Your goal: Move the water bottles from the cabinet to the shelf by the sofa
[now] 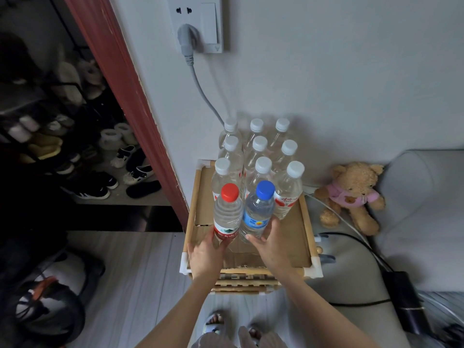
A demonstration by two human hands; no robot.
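Eleven water bottles stand on the top of the shelf point(305, 217), a small bamboo-framed stand with a cardboard top and white corner pieces, set against the wall just left of the grey sofa point(424, 212). Nine of them are white-capped bottles point(261, 156) packed in three rows of three at the far side of the top, touching one another, the far row close to the wall. In front of that block, on the near side, stand two more: one red-capped bottle point(227, 214) on the left and one blue-capped bottle point(258, 209) on the right, upright and touching side by side. The left hand point(204, 254) grasps the lower part of the red-capped bottle, fingers wrapped round its red label. The right hand point(270, 243) grasps the lower part of the blue-capped bottle, thumb on the near face and fingers round the right side. Whether the two bottles' bases rest on the cardboard cannot be told, as the hands hide them. One teddy bear point(351, 194) in a pink shirt sits on the floor between the shelf and the sofa. On the wall above, one grey plug point(187, 38) sits in a white socket, its cable running down behind the far-left bottle. To the far left, past a red-brown door frame point(130, 96), a dark rack holds many shoes point(135, 169). Two slippered feet show at the near edge.
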